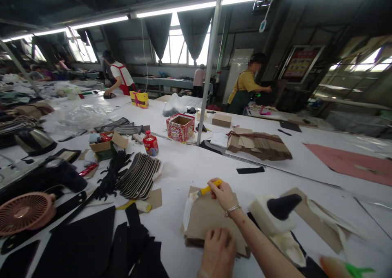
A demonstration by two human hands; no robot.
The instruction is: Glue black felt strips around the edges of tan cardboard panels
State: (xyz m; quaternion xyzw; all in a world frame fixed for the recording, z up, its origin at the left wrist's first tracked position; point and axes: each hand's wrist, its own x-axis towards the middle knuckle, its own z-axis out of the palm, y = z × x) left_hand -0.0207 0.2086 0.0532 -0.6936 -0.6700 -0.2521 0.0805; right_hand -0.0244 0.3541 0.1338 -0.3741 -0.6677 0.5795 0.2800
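My right hand (223,195), with a bracelet at its wrist, is closed around the yellow handle of a paintbrush (204,190). The brush's bristles touch the left edge of the top sheet on a stack of brown cardboard pieces (206,216). A white wet-looking strip, like glue, runs along that edge. My left hand (219,247) lies on the near part of the stack, fingers spread and slightly bent, holding nothing. Just right of the stack stands a whitish container (265,214) with a black piece on top. Below it is a glue-smeared, cream-coloured tub (288,245).
Black sheets (82,241) and a row of curved dark pieces (139,176) lie to the left, near a pink fan (26,213). Farther back are a red bottle (150,143), a patterned box (180,127), a metal pole (210,65) and more cardboard pieces (260,145). Several people work beyond.
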